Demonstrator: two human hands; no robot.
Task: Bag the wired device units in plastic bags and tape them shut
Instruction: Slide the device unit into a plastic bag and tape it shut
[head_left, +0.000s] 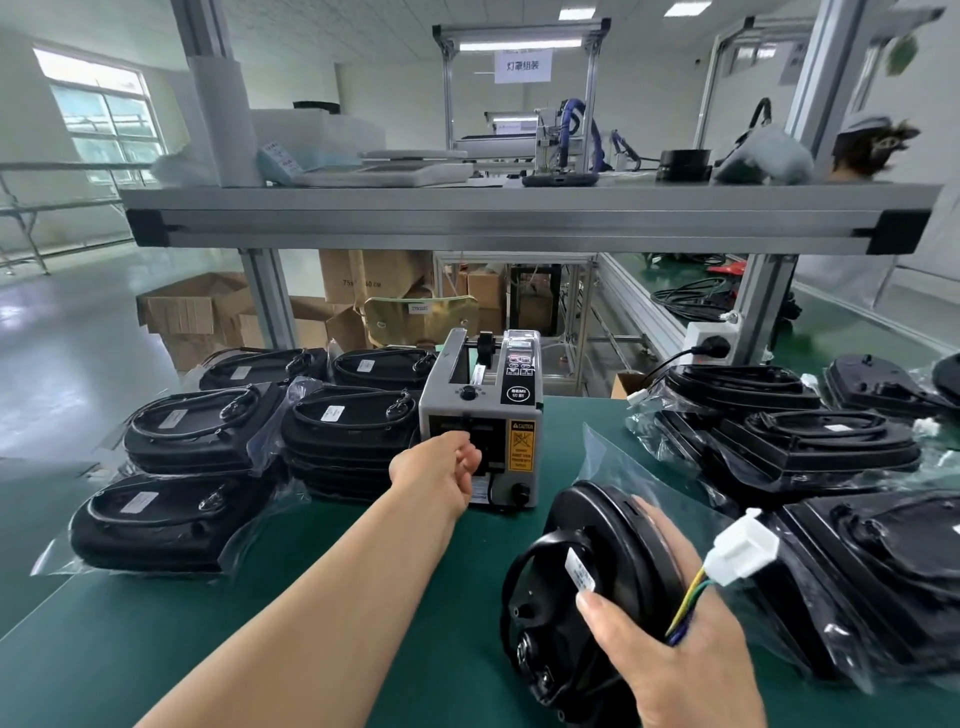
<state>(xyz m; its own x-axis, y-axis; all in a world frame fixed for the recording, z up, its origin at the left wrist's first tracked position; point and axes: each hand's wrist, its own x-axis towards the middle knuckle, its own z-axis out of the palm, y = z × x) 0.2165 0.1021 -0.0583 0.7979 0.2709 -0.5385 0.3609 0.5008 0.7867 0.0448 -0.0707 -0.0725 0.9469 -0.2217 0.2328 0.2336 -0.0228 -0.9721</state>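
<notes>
Right-hand grip, at the lower right of the frame, holds the device unit on edge just above the counter. The thumb lies on the unit's face beside the white label and the fingers wrap the far rim. Coloured wires pass through this grip and end in a white connector that hangs free. A clear plastic bag stands up behind the unit's far edge.

Left-hand grip reaches to the outlet of the tape dispenser at frame centre, fingers curled. Whether it has hold of a strip of tape cannot be told, since the fingertips hide the slot.

Handling notes:
- The housing looks like rigid moulded plastic, likely of moderate weight. It should tolerate a firm hold.
- Take hold across the rim, as now. Do not lift by the wires.
- The bag film is probably slick and limp. Pin the folded flap against the housing before taping.

Bagged units are stacked at left.
</notes>
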